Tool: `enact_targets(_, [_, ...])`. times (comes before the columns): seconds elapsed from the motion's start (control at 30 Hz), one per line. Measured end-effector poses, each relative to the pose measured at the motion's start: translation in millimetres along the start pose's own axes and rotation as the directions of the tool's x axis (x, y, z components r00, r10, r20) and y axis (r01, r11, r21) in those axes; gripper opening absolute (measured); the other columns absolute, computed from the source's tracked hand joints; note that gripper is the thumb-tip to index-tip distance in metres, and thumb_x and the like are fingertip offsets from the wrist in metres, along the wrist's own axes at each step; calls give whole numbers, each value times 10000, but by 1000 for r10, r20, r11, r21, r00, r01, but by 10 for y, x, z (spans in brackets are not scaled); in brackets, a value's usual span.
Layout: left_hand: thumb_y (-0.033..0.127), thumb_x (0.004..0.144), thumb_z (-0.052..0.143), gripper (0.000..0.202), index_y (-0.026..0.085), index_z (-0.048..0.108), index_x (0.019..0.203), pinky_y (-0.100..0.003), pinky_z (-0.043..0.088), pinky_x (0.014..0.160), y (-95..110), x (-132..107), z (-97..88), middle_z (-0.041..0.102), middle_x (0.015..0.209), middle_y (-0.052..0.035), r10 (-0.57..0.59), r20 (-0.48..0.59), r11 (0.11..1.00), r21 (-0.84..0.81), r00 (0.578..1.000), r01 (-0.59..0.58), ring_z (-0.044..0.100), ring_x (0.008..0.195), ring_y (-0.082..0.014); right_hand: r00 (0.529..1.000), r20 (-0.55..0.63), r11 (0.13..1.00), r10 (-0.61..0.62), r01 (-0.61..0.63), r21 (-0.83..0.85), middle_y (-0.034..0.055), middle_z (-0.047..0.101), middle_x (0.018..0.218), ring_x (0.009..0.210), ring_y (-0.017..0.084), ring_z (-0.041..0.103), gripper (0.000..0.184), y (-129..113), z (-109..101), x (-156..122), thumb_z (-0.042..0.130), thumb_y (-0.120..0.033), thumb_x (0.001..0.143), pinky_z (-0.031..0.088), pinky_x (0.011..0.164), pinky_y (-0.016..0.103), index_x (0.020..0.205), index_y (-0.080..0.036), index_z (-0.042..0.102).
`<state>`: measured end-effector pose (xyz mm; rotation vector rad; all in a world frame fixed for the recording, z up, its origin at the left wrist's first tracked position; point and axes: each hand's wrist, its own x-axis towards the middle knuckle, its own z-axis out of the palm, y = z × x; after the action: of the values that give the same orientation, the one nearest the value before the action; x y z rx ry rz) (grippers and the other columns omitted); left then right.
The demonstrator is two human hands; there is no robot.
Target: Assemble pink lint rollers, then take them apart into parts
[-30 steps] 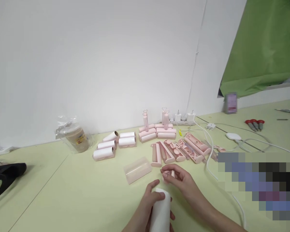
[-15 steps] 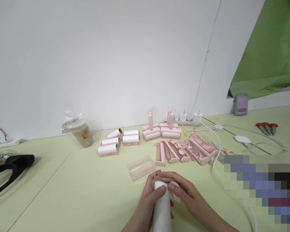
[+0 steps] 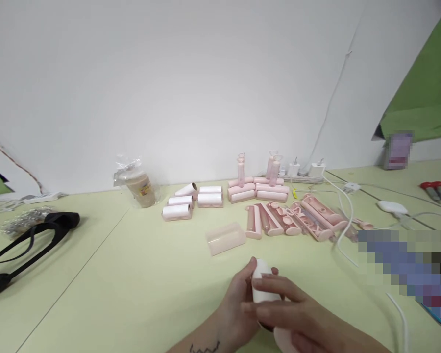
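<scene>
L hand (image 3: 238,311) is gripping a roll (image 3: 262,294) toward front edge of table (image 3: 132,284); R hand (image 3: 305,314) is lying over it, can't tell if pinching. Prob mid-job imo: five rolls (image 3: 210,199) are sitting near back edge, pink parts (image 3: 321,213) are lying loose.

Two bare forearms angle inward from the near edge to meet low in front of the person, as seen from across the room. The left forearm (image 3: 202,336), marked near the wrist with a dark jagged line (image 3: 205,348), rises to the right; the left hand (image 3: 241,310) is curled in a grip, thumb pointing away from the body and fingertips showing on the far side. The right forearm (image 3: 353,336) slants in opposite, its hand (image 3: 303,311) slightly blurred, two digits stretched leftward across the left hand's grip.
</scene>
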<state>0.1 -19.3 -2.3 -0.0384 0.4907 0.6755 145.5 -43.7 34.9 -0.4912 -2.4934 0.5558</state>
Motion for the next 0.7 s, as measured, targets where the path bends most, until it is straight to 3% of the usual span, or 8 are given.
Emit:
enact_targets(0.1, [404, 756, 567, 356, 52, 547, 799, -185, 432, 624, -22, 54, -92, 546, 591, -4, 23, 41, 999, -41, 999, -21, 573, 587, -106, 993, 113, 980, -22, 44, -195, 4, 428, 1317, 1250, 165, 301, 475, 2, 57, 83, 413, -133, 830, 287, 1021, 323, 1285, -265, 365])
enact_targets(0.2, [432, 754, 551, 346, 86, 556, 766, -213, 430, 602, -6, 68, -139, 573, 632, -24, 79, 73, 995, 54, 994, -83, 575, 600, -132, 997, -48, 948, 57, -69, -312, 68, 415, 1319, 1191, 195, 385, 412, 51, 138, 96, 447, -167, 832, 382, 947, 343, 1234, -255, 431])
enact_targets(0.33, [451, 753, 538, 369, 84, 563, 786, -201, 415, 576, 41, 67, -130, 564, 639, -30, 83, 9, 996, 28, 997, -83, 555, 568, -119, 969, -213, 967, 121, -164, -196, 86, 541, 1129, 1030, 175, 515, 277, 60, 223, 110, 459, -182, 840, 483, 801, 267, 1097, -259, 527])
enact_targets(0.47, [458, 765, 520, 380, 91, 555, 860, -200, 422, 579, 53, 26, -69, 542, 603, -9, 101, -81, 993, -56, 992, -106, 555, 553, -118, 964, -259, 981, 55, -100, -166, 88, 587, 969, 919, 166, 551, 233, 28, 265, 174, 437, -140, 846, 469, 811, 294, 1043, -216, 536])
enact_targets(0.53, [520, 747, 510, 442, 98, 553, 871, -210, 433, 572, 45, -15, -21, 525, 574, 2, 119, -128, 992, -27, 985, -123, 556, 544, -126, 976, -218, 978, -24, -23, -208, 89, 605, 936, 902, 164, 550, 236, 9, 249, 200, 442, -112, 839, 461, 807, 287, 1037, -193, 542])
enact_targets(0.6, [606, 693, 511, 523, 105, 558, 834, -229, 450, 565, 40, -54, 29, 534, 581, -7, 145, -125, 989, 24, 981, -143, 568, 557, -143, 991, -103, 972, -82, 57, -230, 73, 618, 936, 910, 156, 549, 225, 2, 204, 217, 464, -122, 838, 445, 823, 276, 1024, -203, 562])
enact_targets(0.67, [655, 649, 513, 545, 115, 550, 722, -221, 450, 506, 47, -75, 68, 531, 560, -9, 164, -109, 986, 48, 980, -159, 560, 514, -136, 998, -3, 982, -64, 63, -176, 58, 605, 993, 944, 148, 542, 199, 43, 134, 235, 499, -208, 838, 431, 842, 262, 1019, -234, 576])
enact_targets(0.7, [653, 650, 514, 533, 121, 538, 675, -204, 436, 457, 56, -79, 80, 520, 536, -3, 178, -119, 984, 50, 977, -173, 544, 468, -119, 1000, -14, 990, -14, 12, -142, 56, 587, 1031, 973, 146, 532, 200, 96, 89, 250, 494, -259, 842, 430, 843, 254, 1024, -246, 575])
